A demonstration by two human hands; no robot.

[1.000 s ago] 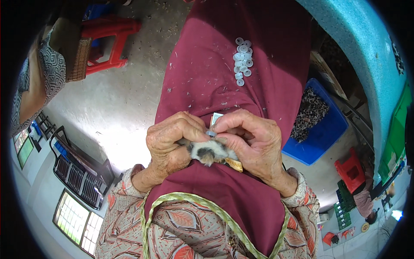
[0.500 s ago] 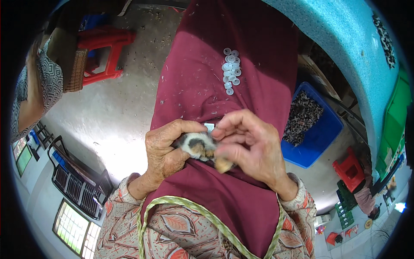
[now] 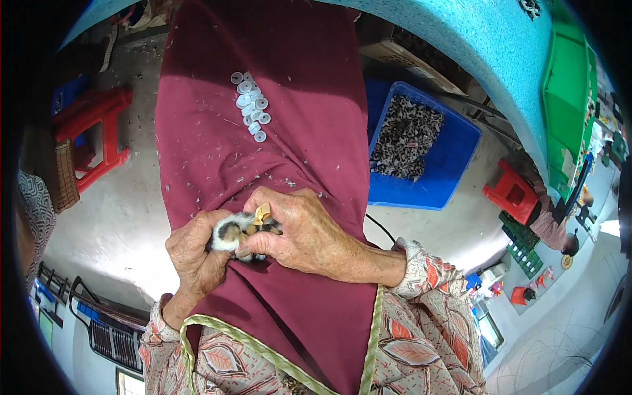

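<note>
A small furry piece [image 3: 228,232], patched white, black and tan like a plush toy, lies between my hands over my lap. Fingers and thumb of my left hand [image 3: 196,249] are closed around its left end. My right hand [image 3: 309,232] pinches its other end between thumb and fingers. A yellow-tan flap or ribbon [image 3: 262,213] sticks up beside the right fingertips; I cannot make out what it is. Much of the furry piece is covered by my fingers. Farther up the maroon apron [image 3: 276,72] rests a cluster of small, round whitish plastic discs [image 3: 250,105].
At the right, a blue bin [image 3: 454,168] holds a heap of small black-and-white furry pieces [image 3: 408,138]. A turquoise curved surface [image 3: 461,39] arches across the far right, beside a green tray [image 3: 567,99]. Red stools stand at left [image 3: 105,135] and right [image 3: 510,192]. Another person's patterned sleeve [image 3: 38,224] shows at far left.
The view has swung, so the lap and hands sit farther left. My right hand, earlier blurred with loosely curled fingers, now pinches the furry piece. A small white label no longer shows.
</note>
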